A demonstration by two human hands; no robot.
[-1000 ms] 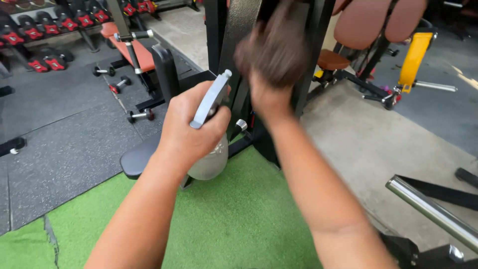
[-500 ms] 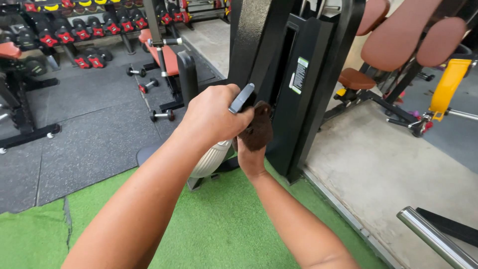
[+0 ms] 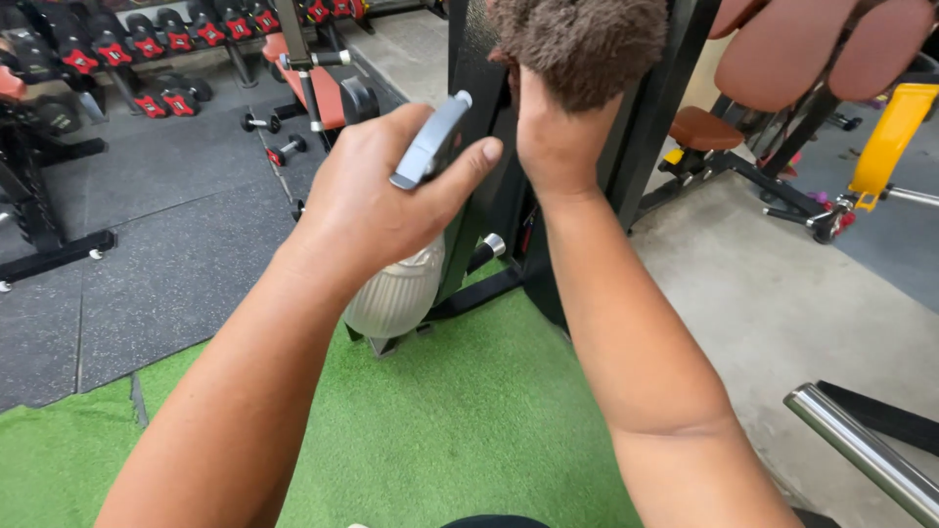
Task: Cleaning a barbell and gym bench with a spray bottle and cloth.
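The brown cloth has been carried upward: half a second ago it was held low against the black machine column, at about the level of the spray trigger, and now it is bunched at the very top of the view, pressed to the upper part of the same column. A second ago it was also high and blurred, so an up-and-down wiping stroke along the column is judged to be under way, with the upper end of the stroke reached at this moment.

The cloth is gripped by the right hand, whose fingers are hidden inside the fluffy folds; only the heel of the hand and the wrist are shown below it, so the grip is seen only as closed around the fabric. Just beside it, to the left and slightly lower, a grey spray bottle is held in the left hand, the fingers wrapped round the neck and the thumb laid by the grey trigger head. The nozzle is pointed up toward the column, and the ribbed body hangs below the fist. The bottle has been kept in much the same place while the cloth moved.

Green turf flooring lies under both arms. Dumbbells on a rack are seen on the dark rubber floor to the far left, brown padded seats to the right, and a chrome bar at the lower right.
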